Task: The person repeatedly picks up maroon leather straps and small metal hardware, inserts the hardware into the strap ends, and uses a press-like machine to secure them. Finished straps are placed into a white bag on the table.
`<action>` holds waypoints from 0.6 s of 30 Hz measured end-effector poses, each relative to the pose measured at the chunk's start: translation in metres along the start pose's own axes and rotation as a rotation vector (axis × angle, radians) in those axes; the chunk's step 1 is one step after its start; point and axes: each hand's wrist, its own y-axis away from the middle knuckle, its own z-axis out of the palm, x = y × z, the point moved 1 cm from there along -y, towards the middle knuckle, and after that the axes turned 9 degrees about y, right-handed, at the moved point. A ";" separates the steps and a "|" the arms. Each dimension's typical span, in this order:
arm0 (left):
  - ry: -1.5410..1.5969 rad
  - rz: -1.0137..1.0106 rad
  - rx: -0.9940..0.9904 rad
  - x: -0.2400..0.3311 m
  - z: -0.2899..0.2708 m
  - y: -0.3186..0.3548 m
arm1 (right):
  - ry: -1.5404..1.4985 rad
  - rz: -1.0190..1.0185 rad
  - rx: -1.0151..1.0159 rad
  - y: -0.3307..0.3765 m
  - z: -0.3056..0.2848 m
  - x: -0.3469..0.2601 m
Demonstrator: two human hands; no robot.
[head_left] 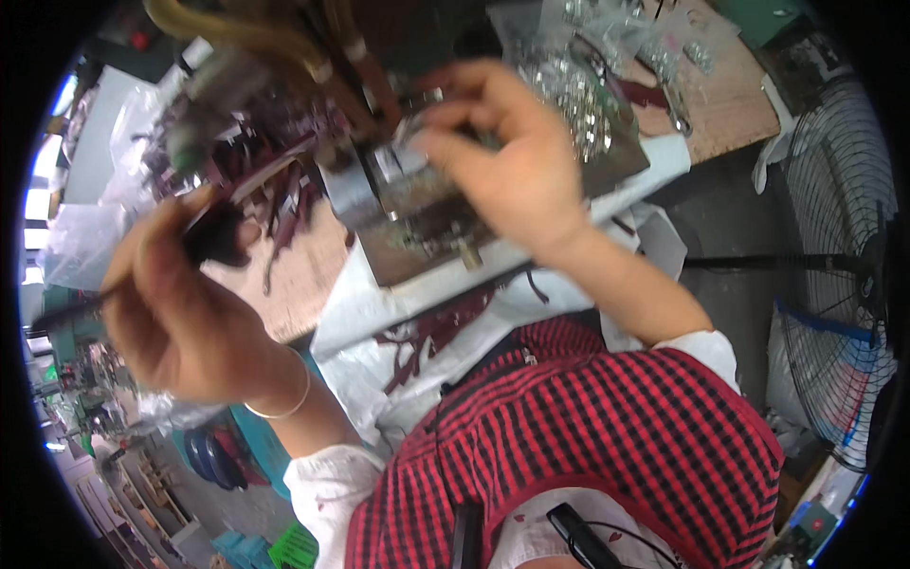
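Observation:
My left hand [185,313] is raised at the left, blurred, its fingers closed round a thin dark red strap [270,171]. The strap runs from my fingers toward the machine, and a dark end trails off to the left. At the machine's small metal work block [398,163], my right hand [512,156] has its thumb and fingers bent together around a small silvery metal piece [431,96]. Blur hides the piece's exact shape. Just above the block come down the machine's dark upright bars [374,90].
Shiny metal fittings [578,114] lie heaped right of the machine, near pliers [616,81]. More dark red straps [294,204] cover the wooden table [313,256] at left; others rest on white cloth [365,351] over my lap. A large fan [844,256] stands at right.

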 end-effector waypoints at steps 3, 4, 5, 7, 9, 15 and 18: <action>0.181 -0.100 0.043 -0.014 0.003 -0.016 | -0.177 0.102 0.013 -0.003 0.011 -0.004; 0.154 -0.062 0.039 -0.014 0.004 -0.018 | -0.197 0.110 0.015 -0.007 0.012 -0.009; 0.126 -0.045 0.037 -0.013 0.005 -0.015 | -0.212 0.139 0.013 -0.005 0.011 -0.012; 0.127 -0.087 0.046 -0.010 0.003 -0.015 | -0.238 0.173 0.000 -0.004 0.012 -0.015; 0.111 -0.118 0.069 -0.007 0.005 -0.014 | -0.245 0.192 -0.017 -0.002 0.010 -0.018; -0.177 0.186 -0.250 0.010 0.016 0.031 | -0.137 -0.051 -0.155 0.026 -0.010 -0.044; -0.314 0.348 -0.514 0.012 0.047 0.053 | 0.124 -0.109 -0.132 -0.001 -0.036 -0.018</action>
